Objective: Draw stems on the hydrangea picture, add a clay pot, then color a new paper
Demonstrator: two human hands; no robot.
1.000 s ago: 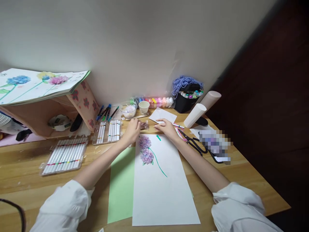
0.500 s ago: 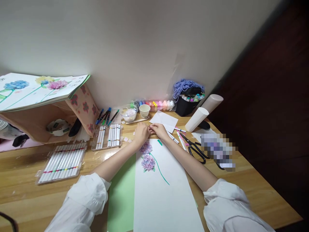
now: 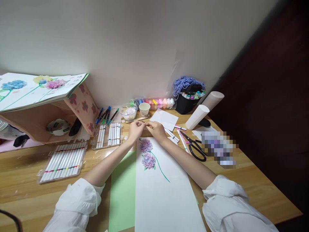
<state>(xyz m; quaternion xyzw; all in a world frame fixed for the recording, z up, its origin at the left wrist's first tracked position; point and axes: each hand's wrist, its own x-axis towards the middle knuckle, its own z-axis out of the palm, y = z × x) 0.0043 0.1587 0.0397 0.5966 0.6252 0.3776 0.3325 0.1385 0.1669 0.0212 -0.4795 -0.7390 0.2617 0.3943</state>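
Both bare hands, left point(image 3: 135, 131) and right point(image 3: 155, 130), have converged fingertip-to-fingertip beyond the white rectangular paper point(image 3: 166, 203), suggesting joint handling; pinch indiscernible.

Nothing can be read; the dark characters point(image 3: 78, 79) on the flower picture point(image 3: 31, 93), well beyond the left hand point(image 3: 135, 130), are too small.

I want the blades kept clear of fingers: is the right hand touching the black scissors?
Apart: the head view shows white markers lying between the right hand and the black scissors.
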